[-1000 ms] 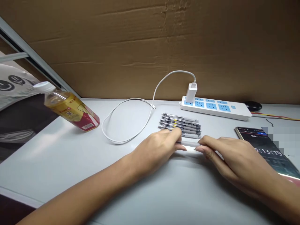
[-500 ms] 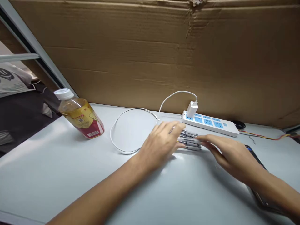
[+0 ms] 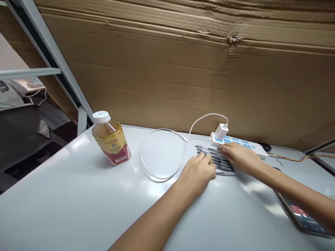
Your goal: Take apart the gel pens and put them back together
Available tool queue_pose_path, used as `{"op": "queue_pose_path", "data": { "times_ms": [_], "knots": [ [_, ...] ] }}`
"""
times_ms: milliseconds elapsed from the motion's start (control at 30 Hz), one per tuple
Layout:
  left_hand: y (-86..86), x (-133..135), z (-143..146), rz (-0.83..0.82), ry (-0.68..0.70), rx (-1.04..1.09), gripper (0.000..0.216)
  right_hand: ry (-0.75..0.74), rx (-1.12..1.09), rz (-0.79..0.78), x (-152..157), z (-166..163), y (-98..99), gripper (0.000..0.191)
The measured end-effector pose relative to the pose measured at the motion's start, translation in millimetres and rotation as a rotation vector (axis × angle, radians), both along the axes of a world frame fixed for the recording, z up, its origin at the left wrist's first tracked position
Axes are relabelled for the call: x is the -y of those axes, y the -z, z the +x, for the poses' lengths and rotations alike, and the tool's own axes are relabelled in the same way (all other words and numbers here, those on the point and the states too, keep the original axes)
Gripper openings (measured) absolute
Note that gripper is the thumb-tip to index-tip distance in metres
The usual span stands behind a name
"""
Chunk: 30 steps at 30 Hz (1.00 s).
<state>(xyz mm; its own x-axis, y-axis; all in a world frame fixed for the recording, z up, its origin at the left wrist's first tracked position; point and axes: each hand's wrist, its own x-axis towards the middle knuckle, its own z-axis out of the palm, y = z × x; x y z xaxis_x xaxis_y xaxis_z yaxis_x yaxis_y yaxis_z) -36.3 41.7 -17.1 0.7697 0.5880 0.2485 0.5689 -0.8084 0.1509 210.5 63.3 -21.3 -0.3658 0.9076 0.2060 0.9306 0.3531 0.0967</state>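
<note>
Several slim pens (image 3: 222, 163) lie side by side in a row on the table, with clear barrels and dark parts. My left hand (image 3: 201, 170) is curled over the near left part of the row, its fingers closed on pens there; a small yellow bit shows beside the fingertips. From the right, my right hand (image 3: 239, 157) reaches over the far side of the row, with its fingers close together and their tips on the pens. Its palm side and thumb are mostly hidden.
Behind the pens a white power strip (image 3: 258, 149) holds a plugged-in charger (image 3: 221, 131) with a looped white cable (image 3: 142, 150). A drink bottle (image 3: 112, 139) stands left. Under my right forearm lies a phone (image 3: 300, 216). Cardboard (image 3: 157, 69) walls the back.
The pens have gone from a tight bundle to a flatter, wider row. My right hand has shifted from their right ends to the far side; my left hand is now nearer the front. The view has shifted.
</note>
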Motion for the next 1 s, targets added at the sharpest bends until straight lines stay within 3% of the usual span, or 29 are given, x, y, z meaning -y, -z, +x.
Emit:
{"op": "queue_pose_path", "data": {
  "times_ms": [133, 300, 367, 533, 567, 733, 1000],
  "knots": [
    [-0.1, 1.4, 1.7, 0.012, 0.039, -0.055, 0.011, -0.028, -0.018, 0.0, 6.6, 4.8, -10.4, 0.036],
    [-0.4, 4.0, 6.8, 0.016, 0.034, -0.122, 0.013, -0.104, -0.085, -0.073, 46.5, 6.9, -20.0, 0.04],
    [-5.3, 5.4, 8.1, 0.014, 0.034, -0.147, 0.018, -0.185, -0.126, -0.139, 64.9, 10.0, -16.9, 0.038],
    [-22.0, 7.1, 10.1, -0.022, 0.045, -0.216, 0.012, -0.205, -0.283, -0.061, 87.9, 28.2, -2.4, 0.033],
    [-22.9, 7.4, 11.4, -0.037, 0.041, -0.217, 0.007, -0.195, -0.316, -0.05, 89.2, 32.1, 0.1, 0.032],
    [-14.2, 12.5, 20.9, -0.078, 0.023, -0.285, 0.03, -0.194, -0.451, -0.076, 94.7, 44.7, 12.2, 0.038],
    [-21.6, 21.6, 27.6, -0.277, 0.016, -0.401, 0.016, -0.3, -0.588, -0.204, 98.6, 51.6, 21.7, 0.021]
  ]
}}
